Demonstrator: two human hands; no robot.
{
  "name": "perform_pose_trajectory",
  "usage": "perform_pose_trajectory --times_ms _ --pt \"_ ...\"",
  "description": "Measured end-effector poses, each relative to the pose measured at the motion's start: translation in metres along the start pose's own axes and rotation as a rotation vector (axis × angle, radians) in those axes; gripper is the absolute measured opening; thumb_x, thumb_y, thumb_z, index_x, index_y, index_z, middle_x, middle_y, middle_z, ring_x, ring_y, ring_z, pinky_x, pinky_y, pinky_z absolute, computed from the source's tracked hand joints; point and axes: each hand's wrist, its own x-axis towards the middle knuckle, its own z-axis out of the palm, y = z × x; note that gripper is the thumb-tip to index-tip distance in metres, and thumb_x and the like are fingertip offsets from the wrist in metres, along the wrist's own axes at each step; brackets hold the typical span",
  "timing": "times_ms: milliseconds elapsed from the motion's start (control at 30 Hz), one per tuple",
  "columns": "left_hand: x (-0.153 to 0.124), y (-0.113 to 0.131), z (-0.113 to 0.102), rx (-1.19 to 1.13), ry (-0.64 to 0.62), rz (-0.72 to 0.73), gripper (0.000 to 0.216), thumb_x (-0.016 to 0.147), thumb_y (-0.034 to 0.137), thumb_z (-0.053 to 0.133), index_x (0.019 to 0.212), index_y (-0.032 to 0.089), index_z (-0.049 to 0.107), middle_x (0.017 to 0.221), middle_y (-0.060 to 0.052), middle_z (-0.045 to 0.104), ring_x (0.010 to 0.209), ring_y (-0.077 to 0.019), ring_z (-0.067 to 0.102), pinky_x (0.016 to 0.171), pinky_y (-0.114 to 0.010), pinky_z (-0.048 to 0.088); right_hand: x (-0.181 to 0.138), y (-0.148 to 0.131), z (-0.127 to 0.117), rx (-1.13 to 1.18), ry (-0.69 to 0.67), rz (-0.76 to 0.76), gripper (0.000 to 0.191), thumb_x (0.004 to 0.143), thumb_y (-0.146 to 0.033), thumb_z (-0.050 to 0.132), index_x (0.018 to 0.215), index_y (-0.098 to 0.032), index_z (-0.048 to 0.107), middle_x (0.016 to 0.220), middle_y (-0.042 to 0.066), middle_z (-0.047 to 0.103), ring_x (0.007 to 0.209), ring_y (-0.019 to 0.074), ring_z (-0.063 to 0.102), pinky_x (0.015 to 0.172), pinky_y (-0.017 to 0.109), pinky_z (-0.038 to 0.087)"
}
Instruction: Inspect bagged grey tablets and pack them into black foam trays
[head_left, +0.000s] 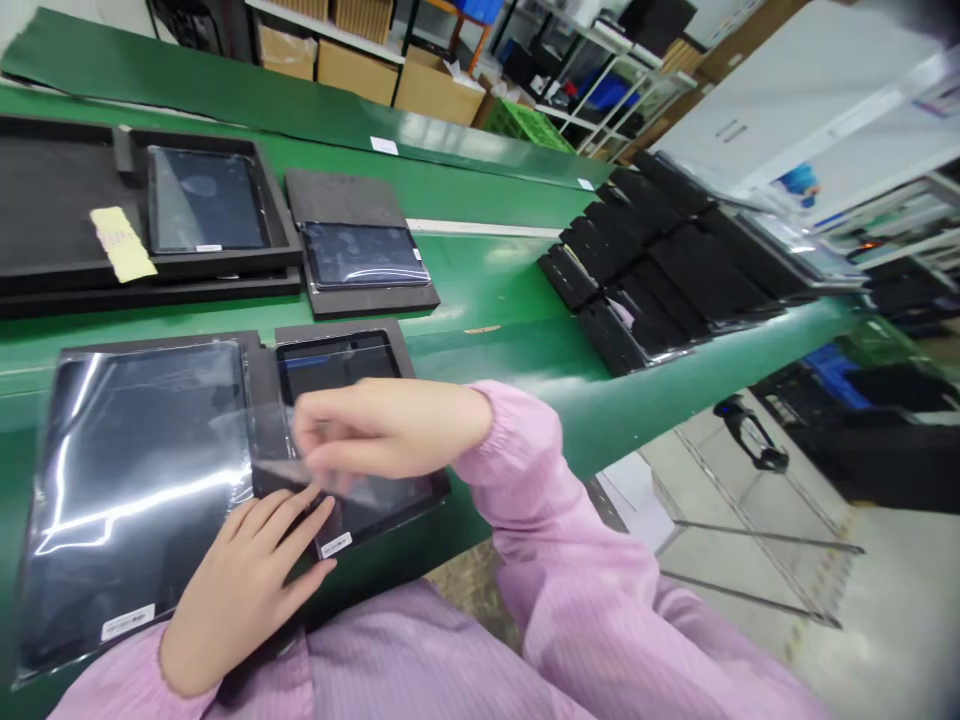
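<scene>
- A green work surface (495, 300) runs across a workroom, with cardboard boxes (356, 72) and a white rack (600, 90) on its far side.
- On the far left, a black foam tray (56, 200) bears a tablet (206, 200) on its right side, and a torn yellow note (122, 245) lies over its near edge.
- On the near left, a large tablet (150, 430) in glossy clear wrap lies flat, a white label at its near edge.
- Just right of it, the left hand (244, 580) is spread and grips nothing, its fingertips at the left edge of a smaller tablet.
- This smaller tablet (390, 510) lies at near centre, in a dark foam holder, partly under the hands.
- Above it, the right hand (386, 430) is curled, pinching a blurred clear film (281, 468) between thumb and fingers.
- Beyond, at far centre, another tablet (364, 252) rests on a dark foam slab (345, 195).
- On the right, black trays (660, 260) stand in leaning stacks; nearer, beside the surface, is a metal frame (765, 530).
</scene>
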Motion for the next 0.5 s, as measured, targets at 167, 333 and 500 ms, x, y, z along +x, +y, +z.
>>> perform_pose_trajectory --times_ms 167,333,500 --pt "-0.004 -0.003 -0.003 -0.081 0.013 0.076 0.016 0.092 0.028 0.059 0.104 0.024 0.069 0.104 -0.001 0.073 0.090 -0.0203 0.063 0.083 -0.035 0.040 0.049 -0.019 -0.027 0.566 0.070 -0.002 0.019 0.102 -0.016 0.045 0.085 -0.023 0.045 0.065 -0.006 0.068 0.069 0.0108 0.072 0.063 0.020 0.059" --pt "-0.004 -0.005 -0.006 -0.126 0.018 0.075 0.010 0.092 0.029 0.061 0.089 0.023 0.067 0.098 0.001 0.073 0.088 -0.0192 0.063 0.082 -0.035 0.039 0.069 0.036 -0.051 0.744 0.415 0.138 0.008 0.100 -0.019 0.047 0.097 -0.015 0.053 0.079 0.006 0.072 0.076 0.0171 0.074 0.087 0.036 0.060" --pt "-0.002 -0.004 -0.005 -0.117 0.037 0.022 0.017 0.088 0.033 0.066 0.102 0.022 0.068 0.102 -0.001 0.073 0.089 -0.0204 0.064 0.084 -0.035 0.040 0.012 0.090 -0.067 0.842 0.916 0.008 0.016 0.098 -0.018 0.043 0.113 -0.017 0.047 0.105 0.007 0.072 0.087 0.0132 0.073 0.100 0.038 0.053"
